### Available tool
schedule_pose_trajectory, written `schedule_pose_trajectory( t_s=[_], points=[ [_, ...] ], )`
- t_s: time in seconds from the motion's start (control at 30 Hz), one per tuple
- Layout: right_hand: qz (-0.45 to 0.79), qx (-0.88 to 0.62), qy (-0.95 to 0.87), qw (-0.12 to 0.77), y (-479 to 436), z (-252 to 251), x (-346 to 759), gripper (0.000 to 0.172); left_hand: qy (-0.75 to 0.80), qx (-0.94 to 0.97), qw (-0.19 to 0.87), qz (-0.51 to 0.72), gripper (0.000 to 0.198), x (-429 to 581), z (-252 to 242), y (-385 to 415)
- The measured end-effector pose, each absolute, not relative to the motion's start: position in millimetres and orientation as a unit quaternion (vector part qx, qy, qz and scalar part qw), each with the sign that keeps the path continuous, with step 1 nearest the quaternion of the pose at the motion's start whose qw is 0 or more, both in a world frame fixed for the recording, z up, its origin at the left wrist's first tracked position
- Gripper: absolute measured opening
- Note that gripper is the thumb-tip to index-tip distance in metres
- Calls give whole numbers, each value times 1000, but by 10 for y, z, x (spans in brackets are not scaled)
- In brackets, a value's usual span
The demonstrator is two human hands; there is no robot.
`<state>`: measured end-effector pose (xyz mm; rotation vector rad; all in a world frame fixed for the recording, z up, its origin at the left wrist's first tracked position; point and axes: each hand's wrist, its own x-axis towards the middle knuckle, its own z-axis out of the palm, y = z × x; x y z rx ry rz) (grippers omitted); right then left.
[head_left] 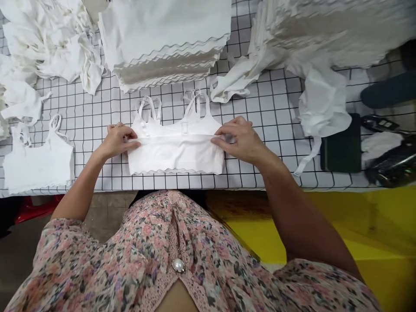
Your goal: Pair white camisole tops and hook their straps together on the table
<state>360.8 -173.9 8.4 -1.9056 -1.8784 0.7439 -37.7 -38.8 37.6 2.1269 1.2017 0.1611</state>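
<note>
A white bra top (177, 154) with thin straps lies on the checked tablecloth in front of me, its straps pointing away and its wavy hem towards me. My left hand (119, 139) pinches the upper edge of its band at the left side. At the right side, my right hand (238, 138) pinches the same edge between thumb and fingers. The edge runs fairly straight between both hands. Small strap sliders show on the fabric just above it.
Beyond the bra top stands a stack of white wavy-edged garments (169, 43). Loose white garments (48, 43) are heaped at far left, with another bra top (39, 160) nearer. More white garments (325, 34) are piled at right, beside a dark green flat object (341, 145) and a key fob (380, 123).
</note>
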Motion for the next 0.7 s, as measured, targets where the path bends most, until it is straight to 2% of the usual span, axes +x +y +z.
schedule_pose_trajectory(
  t_s=[0.13, 0.27, 0.43, 0.57, 0.7],
  points=[
    [290, -664, -659, 201, -1754, 124, 3777, 22, 439, 822, 356, 67, 23, -274, 359, -332],
    [267, -681, -658, 178, -1732, 21, 3837, 29, 444, 815, 364, 77, 22, -151, 329, -295],
    [219, -719, -640, 161, -1808, -115, 3791, 27, 505, 793, 305, 151, 22, -217, 306, -455],
    [203, -726, -628, 193, -1918, -132, 3731, 19, 575, 728, 297, 229, 16, -390, 273, -776],
    [168, -740, -604, 244, -1991, -127, 3668, 14, 615, 696, 289, 233, 23, -428, 211, -1004]
  ],
)
